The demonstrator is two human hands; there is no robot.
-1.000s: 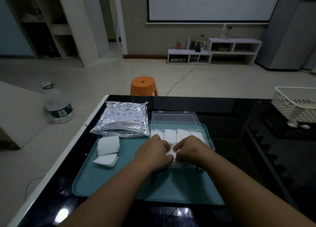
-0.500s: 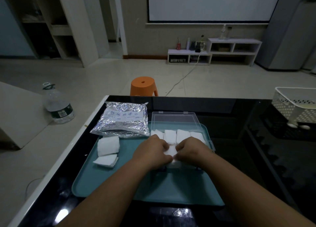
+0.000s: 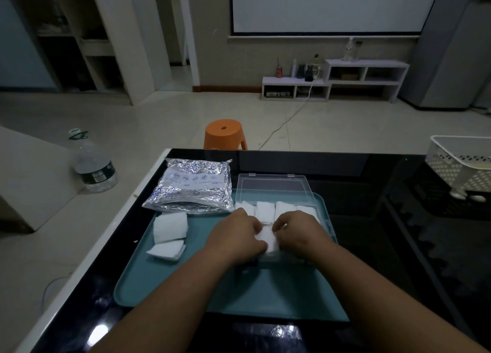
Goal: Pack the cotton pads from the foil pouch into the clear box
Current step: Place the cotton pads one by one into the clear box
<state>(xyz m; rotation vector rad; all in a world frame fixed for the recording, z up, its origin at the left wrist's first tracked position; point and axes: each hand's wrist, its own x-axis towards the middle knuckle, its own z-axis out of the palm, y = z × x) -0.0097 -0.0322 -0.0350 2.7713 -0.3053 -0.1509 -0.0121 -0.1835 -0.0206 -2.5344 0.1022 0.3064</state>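
Note:
The clear box (image 3: 273, 186) lies with its lid swung back on the teal tray (image 3: 265, 294). Several white cotton pads (image 3: 265, 211) stand in a row along its far side. My left hand (image 3: 235, 237) and my right hand (image 3: 299, 231) meet over the near half of the box, both pinching one cotton pad (image 3: 267, 238) between them. The crinkled foil pouch (image 3: 192, 188) rests at the tray's far left corner. Two loose stacks of cotton pads (image 3: 170, 228) sit on the tray's left side.
The tray lies on a black glossy table (image 3: 398, 220) with a white left edge. A white perforated basket (image 3: 462, 164) stands at the far right. On the floor are an orange stool (image 3: 224, 135) beyond the table and a water bottle (image 3: 91, 162) to the left.
Both hands stay over the box; the fingers have shifted slightly on the pad between them. Nothing else has moved.

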